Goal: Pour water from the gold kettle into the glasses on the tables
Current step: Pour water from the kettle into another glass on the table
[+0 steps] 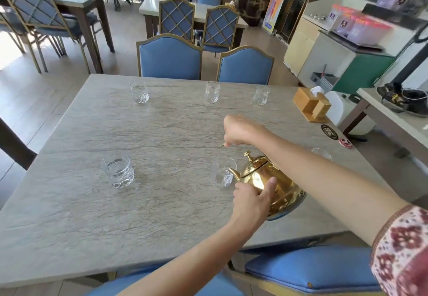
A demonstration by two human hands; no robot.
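Above the grey stone surface (162,129), the right hand (239,131) clamps the handle of the shiny gold kettle (266,180) (tilted); left hand (252,199) presses its belly, spout over a clear patterned glass (222,173).

Grey stone table (162,203) is carrying six glasses (118,170) around both hands and a wooden napkin box (311,105) beyond the right hand.

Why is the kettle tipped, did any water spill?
No spill shows. The kettle is tilted on purpose: its spout sits over a glass, with the right hand on the handle and the left hand steadying its side. Nothing else looks odd.
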